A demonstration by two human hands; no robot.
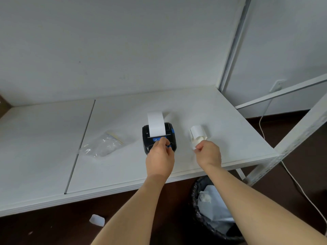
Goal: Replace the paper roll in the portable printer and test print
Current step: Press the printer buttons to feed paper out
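Shelf (123, 174): carries your printer (159, 137), mid-right.
Bin (212, 218): below the edge, not obstructing.
Bag (104, 145): left, well apart.
Progress: paper strip (155, 124) fed out; test print seemingly underway.
Left hand (160, 160): fingers curled on the printer's front controls.
Right hand (208, 154): pinching the loose paper roll (197, 137).

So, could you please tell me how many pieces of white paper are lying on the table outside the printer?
1: a curled paper scrap right of the printer, pinched by the right hand. The printer's own strip feeds out its top.
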